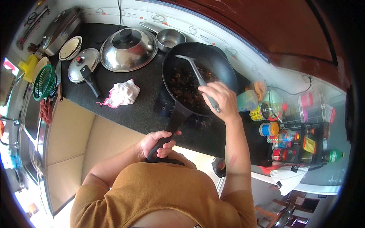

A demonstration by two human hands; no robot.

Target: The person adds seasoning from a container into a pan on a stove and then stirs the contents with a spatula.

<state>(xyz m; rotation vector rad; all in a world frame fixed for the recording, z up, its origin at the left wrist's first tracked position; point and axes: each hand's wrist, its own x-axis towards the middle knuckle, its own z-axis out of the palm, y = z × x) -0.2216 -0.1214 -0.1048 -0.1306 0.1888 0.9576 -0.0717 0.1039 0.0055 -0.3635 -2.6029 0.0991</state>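
Observation:
A black wok stands on an induction cooktop with dark chopped food in it. My left hand is closed around the wok's black handle, close to my body. In my right hand, above the wok's near right side, is a metal spatula with a grey handle. Its metal head lies over the far left part of the pan, above the food; whether it touches the wok wall I cannot tell.
Left of the wok are a crumpled white cloth, a large domed lid, a small lid and a saucepan. A knife and green basket sit near the sink. Jars and bottles stand at the right.

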